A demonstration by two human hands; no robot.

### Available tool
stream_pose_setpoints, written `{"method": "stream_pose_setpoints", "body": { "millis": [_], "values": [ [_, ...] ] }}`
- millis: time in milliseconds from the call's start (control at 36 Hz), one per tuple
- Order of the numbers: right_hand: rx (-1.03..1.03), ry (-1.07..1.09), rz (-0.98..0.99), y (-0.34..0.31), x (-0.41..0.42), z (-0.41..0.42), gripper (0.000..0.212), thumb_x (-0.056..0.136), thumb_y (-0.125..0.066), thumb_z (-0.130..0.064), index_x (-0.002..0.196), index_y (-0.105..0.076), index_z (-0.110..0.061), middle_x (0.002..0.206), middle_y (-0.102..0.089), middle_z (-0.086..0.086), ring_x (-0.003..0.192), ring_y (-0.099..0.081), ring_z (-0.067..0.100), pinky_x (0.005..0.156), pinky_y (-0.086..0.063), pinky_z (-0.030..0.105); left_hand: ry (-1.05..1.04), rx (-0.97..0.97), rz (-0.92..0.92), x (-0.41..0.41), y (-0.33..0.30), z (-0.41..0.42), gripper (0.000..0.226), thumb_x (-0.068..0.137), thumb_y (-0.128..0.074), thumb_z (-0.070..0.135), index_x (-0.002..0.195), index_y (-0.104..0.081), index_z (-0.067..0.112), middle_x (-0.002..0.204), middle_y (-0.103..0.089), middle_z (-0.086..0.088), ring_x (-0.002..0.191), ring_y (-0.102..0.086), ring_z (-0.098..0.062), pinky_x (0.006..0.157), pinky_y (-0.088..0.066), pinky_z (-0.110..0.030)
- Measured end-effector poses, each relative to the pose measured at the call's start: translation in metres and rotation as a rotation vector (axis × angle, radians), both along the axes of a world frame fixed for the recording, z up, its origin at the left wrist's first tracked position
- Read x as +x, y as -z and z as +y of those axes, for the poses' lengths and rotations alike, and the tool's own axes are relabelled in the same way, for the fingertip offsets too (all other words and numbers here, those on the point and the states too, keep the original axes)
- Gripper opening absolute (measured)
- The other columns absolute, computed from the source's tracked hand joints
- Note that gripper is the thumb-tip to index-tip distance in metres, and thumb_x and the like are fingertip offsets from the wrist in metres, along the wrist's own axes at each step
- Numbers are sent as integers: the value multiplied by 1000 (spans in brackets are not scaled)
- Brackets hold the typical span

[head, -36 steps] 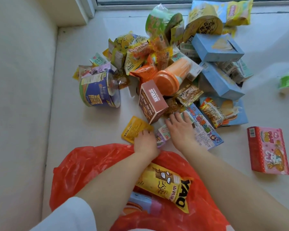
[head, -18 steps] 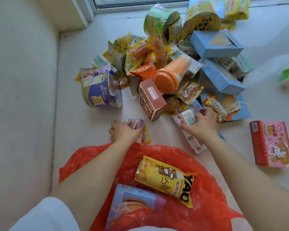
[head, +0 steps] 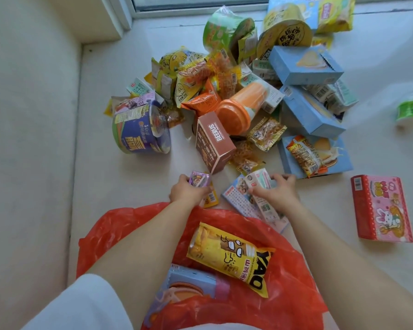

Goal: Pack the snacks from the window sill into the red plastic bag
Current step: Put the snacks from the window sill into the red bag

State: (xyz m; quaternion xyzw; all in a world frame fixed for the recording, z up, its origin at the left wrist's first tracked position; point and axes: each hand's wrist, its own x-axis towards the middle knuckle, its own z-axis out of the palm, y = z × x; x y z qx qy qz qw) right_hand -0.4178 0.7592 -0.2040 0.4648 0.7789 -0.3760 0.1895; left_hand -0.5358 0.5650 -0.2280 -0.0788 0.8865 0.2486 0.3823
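The crinkled red plastic bag [head: 267,303] lies open across the lower middle of the frame, holding a glossy yellow snack pouch [head: 231,256] whose long axis slants from upper left to lower right, beside a flat lilac box [head: 188,287]. Just above the bag, the left hand [head: 188,192] curls its fingers round a small purple packet [head: 199,181] and a yellow sachet [head: 211,198]. The right hand [head: 278,194] pinches a small white carton [head: 258,181] over a flat printed box [head: 241,203], below the loose snack heap [head: 236,91] on the smooth pale window sill [head: 100,186].

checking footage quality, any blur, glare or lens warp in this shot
Head view: soft daylight from the window at top, faint shadows, no harsh glare; wide-angle warp bends the edges; the red plastic bag and pile read sharp, left hand and right hand only slightly soft.
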Motion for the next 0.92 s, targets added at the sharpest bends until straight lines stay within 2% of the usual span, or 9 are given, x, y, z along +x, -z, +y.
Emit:
{"method": "stream_pose_setpoints", "body": {
  "millis": [194,278,361,472,556,639,750,806,917],
  "values": [
    [132,-413,-243,-2,1,-14,83,69,-55,-76,137,-37,-31,138,-30,6,129,-32,28,100,-30,48,206,-60,40,12,-5,3,59,70,-71,56,111,-50,19,110,-61,-6,100,-58,-27,77,-48,-33],
    [-21,-328,-208,-2,4,-4,82,69,-63,-69,136,-39,-27,137,-30,8,122,-42,28,99,-39,40,229,-55,44,15,-6,2,62,71,-69,57,114,-50,17,112,-61,-7,102,-58,-27,76,-45,-33],
    [-219,-82,-131,1,12,4,75,67,-73,-58,126,-43,-21,132,-33,9,106,-49,23,83,-43,33,220,-22,-9,19,-5,0,62,71,-70,57,114,-51,16,112,-61,-7,101,-58,-27,81,-47,-35],
    [-326,38,-139,10,19,9,99,62,-76,-59,140,-31,-17,135,-44,10,117,-51,28,86,-46,38,178,32,-58,20,-5,-1,59,71,-71,53,112,-52,16,110,-62,-7,98,-59,-26,82,-49,-34],
    [-494,55,-150,5,17,8,87,60,-73,-58,126,-52,-5,112,-67,9,101,-63,26,93,-49,42,141,65,-83,19,-5,2,56,72,-72,48,114,-54,16,111,-62,-7,97,-59,-24,81,-49,-32],
    [-492,9,-167,4,16,6,57,71,-72,-51,107,-61,-9,96,-70,5,88,-65,19,80,-47,32,128,80,-100,19,-7,5,53,75,-71,45,116,-54,16,112,-61,-6,95,-59,-22,77,-48,-30],
    [-452,65,-128,9,18,6,77,52,-80,-61,108,-62,-10,97,-71,6,87,-67,19,75,-47,32,89,113,-122,20,-6,6,54,76,-70,45,118,-52,16,114,-62,-7,100,-61,-24,84,-52,-34],
    [-494,97,-96,10,20,6,73,58,-81,-55,109,-60,-7,93,-73,8,85,-71,23,78,-55,38,69,119,-117,22,-6,6,55,76,-70,45,118,-52,16,114,-62,-7,100,-61,-25,87,-53,-36],
    [-566,125,-59,4,21,-1,74,60,-82,-50,114,-54,-8,93,-74,10,83,-72,25,78,-57,39,30,150,-122,26,-8,9,59,75,-72,45,121,-51,15,115,-61,-8,102,-60,-26,90,-51,-38]
  ]
}}
